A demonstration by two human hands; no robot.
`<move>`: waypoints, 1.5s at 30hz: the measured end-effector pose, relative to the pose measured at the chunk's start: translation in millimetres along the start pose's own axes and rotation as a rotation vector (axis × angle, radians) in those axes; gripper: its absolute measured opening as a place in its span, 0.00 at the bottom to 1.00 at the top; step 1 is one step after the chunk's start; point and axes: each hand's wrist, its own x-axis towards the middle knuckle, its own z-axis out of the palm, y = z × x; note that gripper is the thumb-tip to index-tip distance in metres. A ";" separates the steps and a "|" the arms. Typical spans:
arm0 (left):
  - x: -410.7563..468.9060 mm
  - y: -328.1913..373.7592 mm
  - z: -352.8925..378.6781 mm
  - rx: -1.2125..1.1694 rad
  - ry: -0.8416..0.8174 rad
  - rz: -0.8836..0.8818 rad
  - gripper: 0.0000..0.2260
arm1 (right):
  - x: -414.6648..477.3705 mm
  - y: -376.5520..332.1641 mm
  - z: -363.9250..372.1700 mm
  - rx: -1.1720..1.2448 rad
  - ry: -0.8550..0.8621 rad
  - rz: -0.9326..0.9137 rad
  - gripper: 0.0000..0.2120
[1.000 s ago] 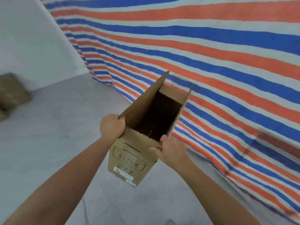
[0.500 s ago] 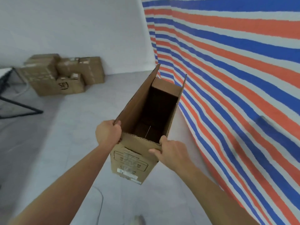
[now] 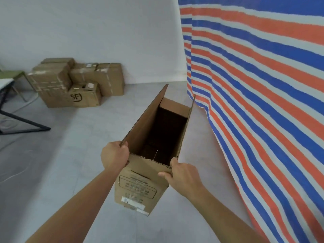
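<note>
Just right of the right grip (image 3: 182, 174), striped tarp (image 3: 263, 85) hangs close; far flap could snag it if the box swings. Cardboard box (image 3: 140, 186) held off the floor (image 3: 70, 155) between both grips, mouth up, long axis running straight away. Left grip (image 3: 114, 156) and right grip clutch near top corners only; far end may sag.

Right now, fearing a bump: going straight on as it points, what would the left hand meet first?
Probably the tall left flap of the cardboard box, which the left hand grips; depth beyond is unclear.
</note>
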 end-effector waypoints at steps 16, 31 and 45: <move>389.3 157.1 108.0 -0.012 0.048 -0.119 0.12 | 448.4 71.0 -50.4 -0.020 -0.060 -0.171 0.25; 814.0 224.0 102.3 -0.010 0.023 -0.062 0.13 | 865.6 -14.6 -54.9 -0.036 -0.051 -0.122 0.24; 1162.5 343.9 211.1 0.018 0.001 -0.087 0.12 | 1252.1 46.6 -41.5 0.043 -0.054 -0.125 0.24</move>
